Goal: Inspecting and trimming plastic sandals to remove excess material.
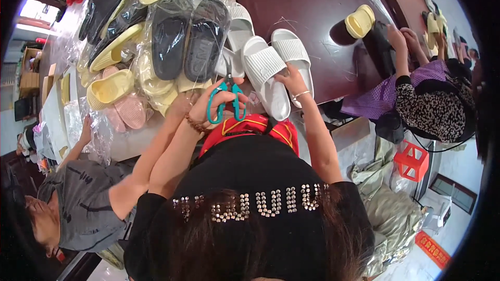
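Saw clear plastic bags (156, 36) piled on the table's (307, 5) left end, each wrapping a pair of slippers: dark grey (190, 39) near the middle, pale yellow (112, 88) and pink (130, 110) toward the near-left edge, black (101, 5) at the far-left corner. More empty clear film (96, 130) hung off the near-left edge. Brown cardboard boxes (30, 73) stood off the table, far left. A flat red label with yellow marks (432, 250) lay on the floor, lower right. No screens spotted.
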`<state>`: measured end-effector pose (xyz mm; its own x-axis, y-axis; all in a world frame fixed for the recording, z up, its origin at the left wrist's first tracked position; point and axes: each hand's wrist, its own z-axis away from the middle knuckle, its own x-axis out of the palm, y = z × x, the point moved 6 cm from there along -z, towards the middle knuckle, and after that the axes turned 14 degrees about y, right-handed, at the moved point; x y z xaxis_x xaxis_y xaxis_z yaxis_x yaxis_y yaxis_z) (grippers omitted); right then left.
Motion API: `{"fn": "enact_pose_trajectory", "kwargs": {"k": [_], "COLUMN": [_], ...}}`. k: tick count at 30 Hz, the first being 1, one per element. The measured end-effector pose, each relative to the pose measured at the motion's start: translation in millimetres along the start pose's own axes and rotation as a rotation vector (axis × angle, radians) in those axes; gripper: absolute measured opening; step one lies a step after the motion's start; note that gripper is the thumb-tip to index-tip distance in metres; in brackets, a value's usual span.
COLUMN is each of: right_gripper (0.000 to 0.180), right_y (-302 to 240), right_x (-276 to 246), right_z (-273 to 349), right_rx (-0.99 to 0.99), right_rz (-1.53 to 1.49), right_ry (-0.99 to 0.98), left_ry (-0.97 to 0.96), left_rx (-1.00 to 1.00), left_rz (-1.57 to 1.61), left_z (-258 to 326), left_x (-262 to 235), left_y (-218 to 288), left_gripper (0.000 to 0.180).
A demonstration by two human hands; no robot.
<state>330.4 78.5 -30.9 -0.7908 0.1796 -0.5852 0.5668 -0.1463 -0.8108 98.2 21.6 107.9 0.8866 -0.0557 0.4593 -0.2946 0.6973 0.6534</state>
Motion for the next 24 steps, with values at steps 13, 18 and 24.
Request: {"fn": "enact_pose_trajectory", "kwargs": {"k": [13,18,24], "right_gripper": [0.042,0.029,0.024], "right_y": [-9.4,5.9,1.6], "right_x": [-1.9,11.1,-17.1], "right_z": [-17.8,-49.5,-31.3], "right_rx": [-0.212,-0.001,0.115], "right_rz": [0.238,0.505,-0.045], "right_ry": [0.193,0.196,0.528], "left_ry": [0.02,0.026,0.023], "left_rx": [0.034,0.062,0.042], "left_rz": [-0.121,-0.121,-0.12], "left_z": [-5.2,-7.2,-21.5], "left_x": [-5.0,2.7,-7.6], "left_y": [-21.8,-20.3,-20.1], "left_gripper": [0.044,0.045,0.046]}}
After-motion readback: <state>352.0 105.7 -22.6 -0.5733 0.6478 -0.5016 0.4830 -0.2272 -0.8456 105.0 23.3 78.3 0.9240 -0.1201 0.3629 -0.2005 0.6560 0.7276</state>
